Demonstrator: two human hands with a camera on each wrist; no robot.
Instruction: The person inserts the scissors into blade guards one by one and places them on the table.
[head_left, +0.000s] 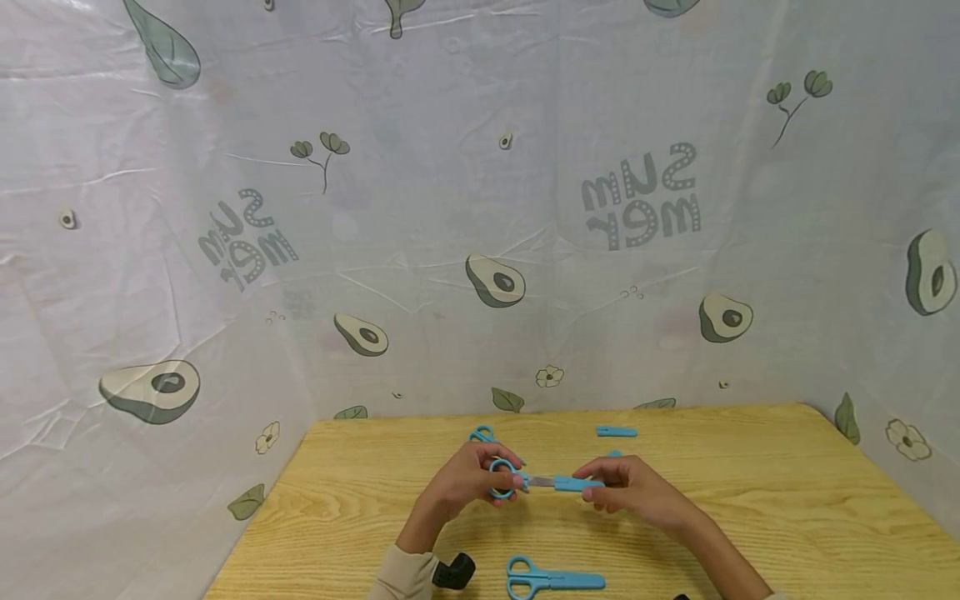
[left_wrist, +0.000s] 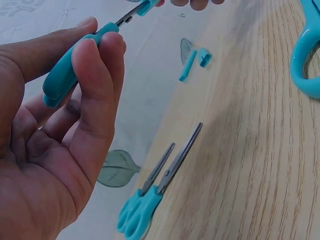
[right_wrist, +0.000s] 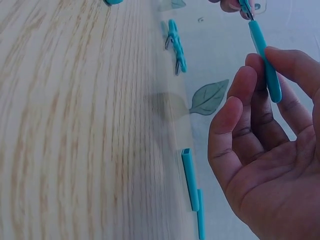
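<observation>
My left hand (head_left: 468, 479) grips blue-handled scissors (head_left: 540, 482) by the finger loops, blades pointing right. A blue blade cover (head_left: 568, 484) sits over the blade tips, and a stretch of bare metal shows between it and the handles. My right hand (head_left: 637, 493) pinches that cover between thumb and fingers. In the right wrist view, the thumb lies along one side of the cover (right_wrist: 262, 57). The left wrist view shows the thumb and fingers around the scissors' handle (left_wrist: 62, 75). Both hands are above the table.
Uncovered scissors (left_wrist: 145, 205) lie behind my left hand, their blades apart. Two loose blade covers (head_left: 617, 432) (right_wrist: 201, 215) lie at the back right. Near the front edge rest covered scissors (head_left: 573, 581). A patterned sheet (head_left: 420, 208) hangs behind the wooden table (head_left: 787, 483).
</observation>
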